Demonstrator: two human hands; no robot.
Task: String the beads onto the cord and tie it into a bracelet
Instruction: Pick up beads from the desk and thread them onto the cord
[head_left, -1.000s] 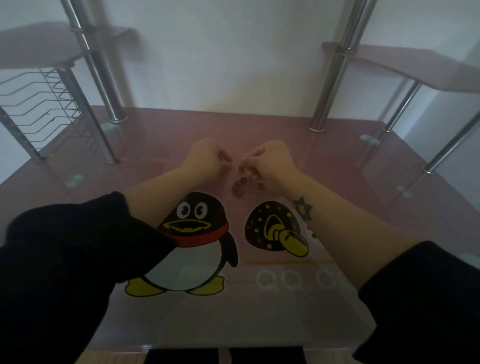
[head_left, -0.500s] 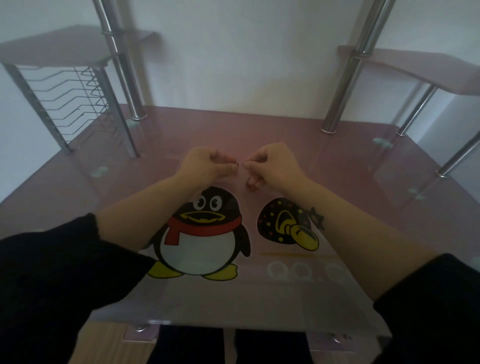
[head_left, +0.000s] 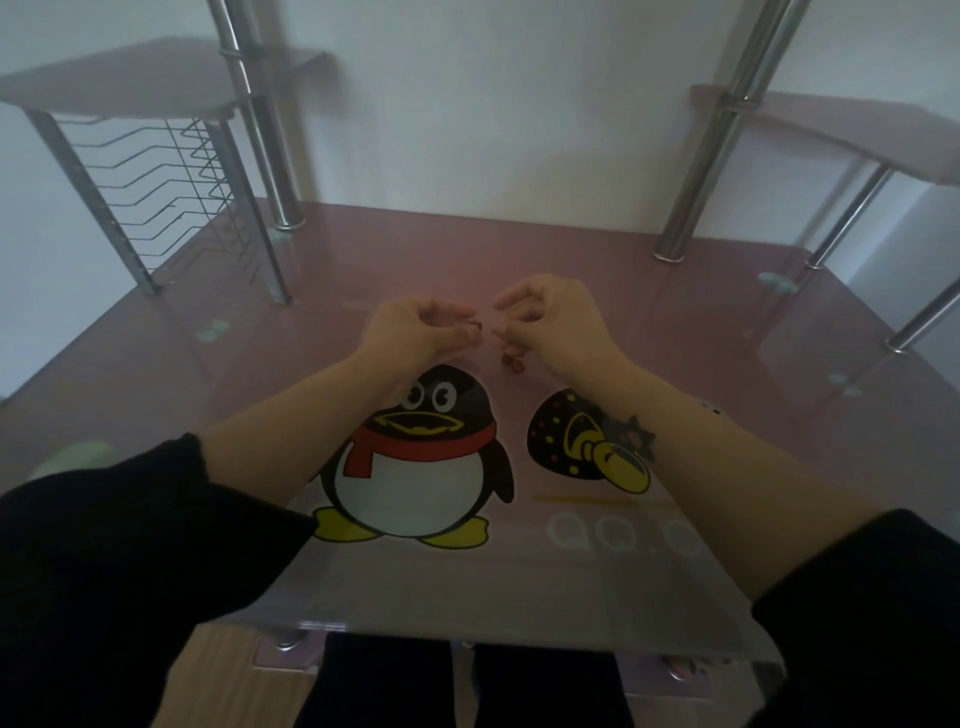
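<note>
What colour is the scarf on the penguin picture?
Red. The scarf on the penguin picture shows clearly in the head view.

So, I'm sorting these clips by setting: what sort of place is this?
Probably a room at home, at a pink glass desk with a cartoon penguin print, raised side shelves on chrome posts and a wire rack, against a plain white wall.

A pale wall (head_left: 493, 104) backs a glossy pink glass desk (head_left: 675, 322) printed with a cartoon penguin (head_left: 415, 467). Chrome poles (head_left: 260, 130) carry a pink shelf (head_left: 119, 78) on each side. A wire rack (head_left: 166, 187) hangs under the left shelf. The floor (head_left: 218, 675) is wood-toned, and the light is dim.
</note>
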